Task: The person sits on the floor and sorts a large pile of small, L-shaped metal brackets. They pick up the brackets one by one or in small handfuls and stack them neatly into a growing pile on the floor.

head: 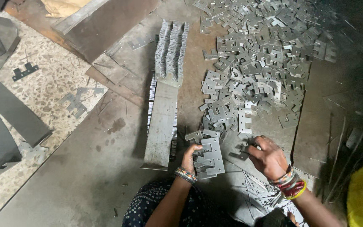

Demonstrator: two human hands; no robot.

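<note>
While the left hand (188, 159) grips a small stack of stamped metal plates (209, 156), fingers curled around its near edge and holding it just above the steel sheet floor (85, 168), the right hand (269, 157) lies palm down beside it, fingers bent narrowly onto a loose dark plate (240, 155). Beyond both hands a wide heap of the same notched plates (259, 63) spreads over the sheet, and to the left of it a long row of plates stacked on edge (171, 52) runs away from a flat metal strip (161, 126). Bangles circle both wrists.
</note>
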